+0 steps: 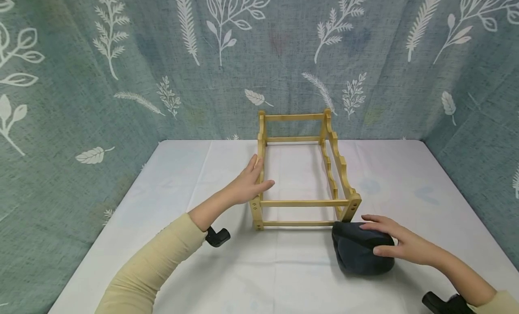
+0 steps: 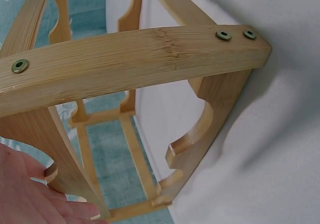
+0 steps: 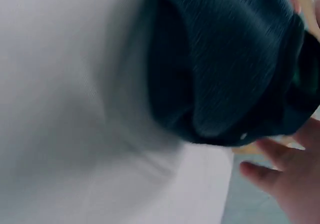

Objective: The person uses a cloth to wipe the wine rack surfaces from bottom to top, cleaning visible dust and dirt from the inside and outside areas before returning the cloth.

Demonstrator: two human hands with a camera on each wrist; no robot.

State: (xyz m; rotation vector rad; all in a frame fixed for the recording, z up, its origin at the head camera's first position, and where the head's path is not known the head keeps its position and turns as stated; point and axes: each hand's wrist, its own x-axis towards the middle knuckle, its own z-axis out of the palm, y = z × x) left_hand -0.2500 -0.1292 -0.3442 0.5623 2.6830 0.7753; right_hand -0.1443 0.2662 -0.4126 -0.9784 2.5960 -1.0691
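A light wooden rack [image 1: 298, 203] with scalloped side rails stands on the white table. My left hand [image 1: 247, 183] rests on its left side rail, fingers extended forward and thumb pointing inward over the frame. In the left wrist view, that hand [image 2: 30, 189] lies against a scalloped rail. At the rack's near right corner sits a dark blue, soft cloth item [image 1: 354, 255], rounded like a cap; its exact kind is unclear. Over its right side lies my right hand [image 1: 405, 242], fingers loosely spread. In the right wrist view, the fingertips [image 3: 272, 151] are at the cloth's edge, partly hidden.
A white cloth covers the table [image 1: 227, 278]. Blue-green curtains [image 1: 134, 79] with white leaf patterns hang behind it and along both sides. Black camera mounts [image 1: 217, 237] sit at both wrists.
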